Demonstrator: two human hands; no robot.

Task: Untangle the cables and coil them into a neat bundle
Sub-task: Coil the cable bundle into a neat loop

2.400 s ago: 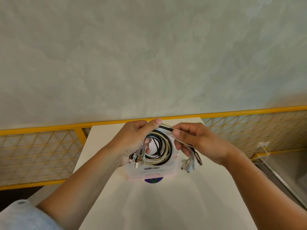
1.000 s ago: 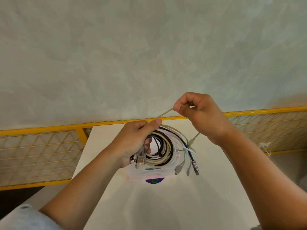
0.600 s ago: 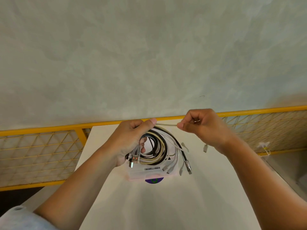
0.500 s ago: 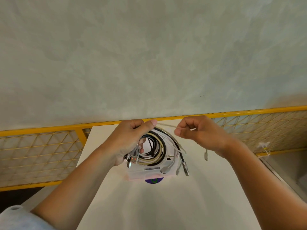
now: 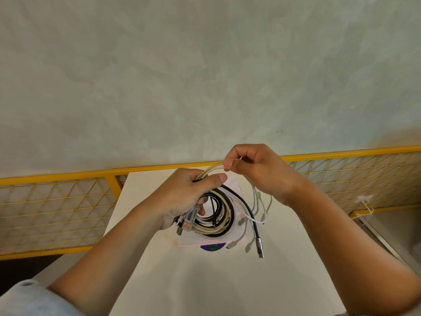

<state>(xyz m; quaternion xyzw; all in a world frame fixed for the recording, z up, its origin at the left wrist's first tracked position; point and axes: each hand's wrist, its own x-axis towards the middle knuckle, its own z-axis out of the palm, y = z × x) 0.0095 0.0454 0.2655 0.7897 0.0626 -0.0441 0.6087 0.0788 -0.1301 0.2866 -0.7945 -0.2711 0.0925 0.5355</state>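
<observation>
Cable coil (image 5: 224,215): gripped by left hand (image 5: 182,197) above tabletop (image 5: 205,281), near far edge. Loose strands (image 5: 213,168): pinched by right hand (image 5: 257,172). Plugs (image 5: 258,244) dangling.

Black, white and beige cables (image 5: 229,214) in a round coil above the bench's (image 5: 205,283) far edge, loose plug ends (image 5: 259,244) dangling right.

Workshop-like work bay, yellow mesh fence (image 5: 57,201), white table (image 5: 205,281), grey concrete wall (image 5: 205,76)
</observation>
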